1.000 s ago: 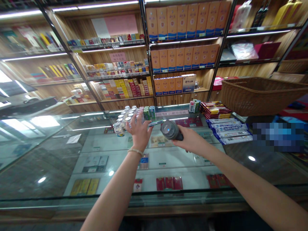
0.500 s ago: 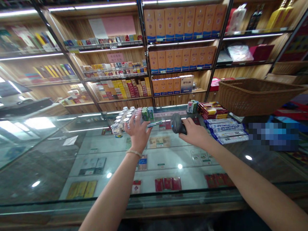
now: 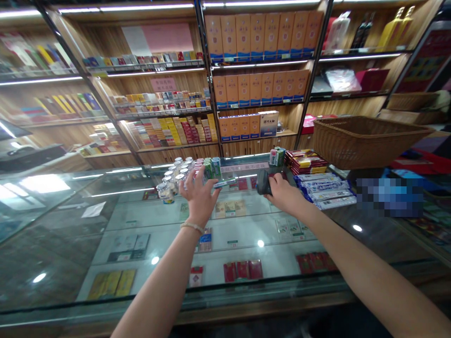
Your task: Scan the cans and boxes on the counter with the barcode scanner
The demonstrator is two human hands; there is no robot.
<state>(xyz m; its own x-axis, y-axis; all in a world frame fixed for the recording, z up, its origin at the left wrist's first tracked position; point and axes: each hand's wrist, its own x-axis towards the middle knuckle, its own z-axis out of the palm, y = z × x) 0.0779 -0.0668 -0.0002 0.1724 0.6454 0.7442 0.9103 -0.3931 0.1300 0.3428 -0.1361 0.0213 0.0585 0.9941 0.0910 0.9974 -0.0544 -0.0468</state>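
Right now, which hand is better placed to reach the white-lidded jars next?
Probably the left hand: it is beside the jars, though it pinches a slim pack. The right hand is farther away and grips a dark handheld device.

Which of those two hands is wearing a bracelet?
The left hand, the one holding a slim pack: a pale bracelet circles its wrist. The right hand, gripping the dark scanner, shows a bare wrist.

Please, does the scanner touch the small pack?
Apart. The head view shows the glass counter between the scanner in the right hand and the small pack in the left hand.
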